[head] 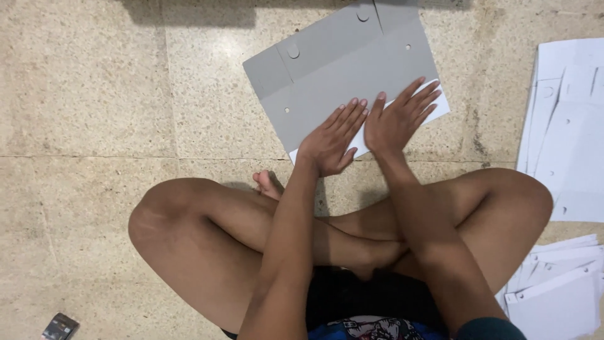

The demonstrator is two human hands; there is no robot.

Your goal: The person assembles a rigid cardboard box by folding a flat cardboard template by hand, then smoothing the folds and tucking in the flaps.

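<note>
Person seated cross-legged on a speckled stone floor [88,82], seen from the head camera looking down. Both arms reach forward over the knees.

Left hand [332,140]: flat, palm down, fingers together and extended toward the upper right. Grip not closed on anything; it presses on the near edge of a grey die-cut cardboard sheet [340,69]. Thumb hangs off the sheet's lower edge, over the floor.

Right hand [397,119]: also flat, palm down, fingers slightly spread, pointing up and right. Grip apart, nothing clasped; it lies on the same near edge, just beside the left hand, index fingers almost touching.

The cardboard sheet lies flat on the floor directly ahead of the crossed legs, tilted so its long side runs from lower left to upper right. Grey face up, with folded flaps at the far side, small round holes and half-round notches. A white strip of its underside shows along the near edge, under and between the fingers. Most of the sheet extends beyond the fingertips, away from the body.

Right of the person: a pile of white cut sheets [566,126] on the floor, well apart from the hands. A second white stack [557,283] sits by the right knee. Small dark object [60,327] at lower left, too small to identify.
</note>
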